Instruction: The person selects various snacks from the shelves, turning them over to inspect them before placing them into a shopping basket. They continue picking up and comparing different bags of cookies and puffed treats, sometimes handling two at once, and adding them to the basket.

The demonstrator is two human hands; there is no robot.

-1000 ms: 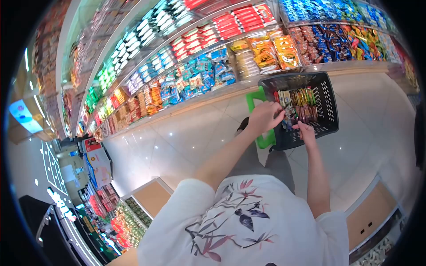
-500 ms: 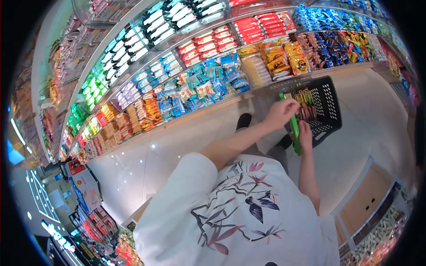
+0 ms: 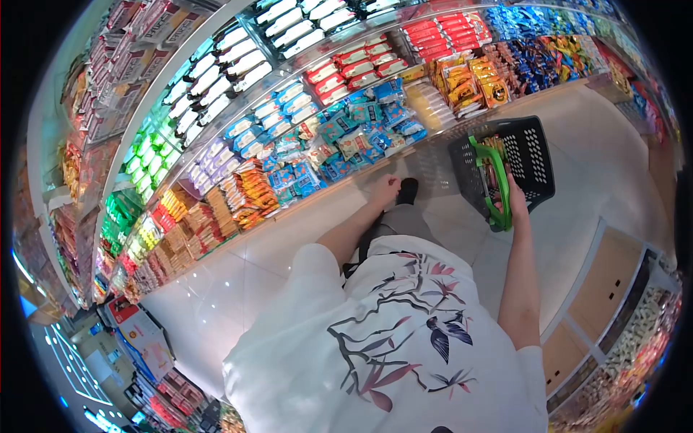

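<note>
A black shopping basket (image 3: 530,148) with a perforated wall hangs at the right, over the floor. My right hand (image 3: 517,206) is wrapped round its green handle (image 3: 478,153), and the arm is held straight down. Several small colourful packs lie inside the basket, partly hidden behind the handle. Apart from the basket, my left hand (image 3: 387,190) hangs low near my dark shoe (image 3: 408,189). Its fingers are curled in, and nothing shows in them.
A long curved shelf ahead holds blue snack packs (image 3: 346,133), orange packs (image 3: 249,191), red packs (image 3: 440,36) and white packs (image 3: 242,47). Behind on the right stands a wooden cabinet (image 3: 603,278). Tiled floor (image 3: 238,267) lies between them.
My left hand has left the basket handle and swung down to the left. My right hand now holds the handle alone, and the view has shifted along the shelf.
</note>
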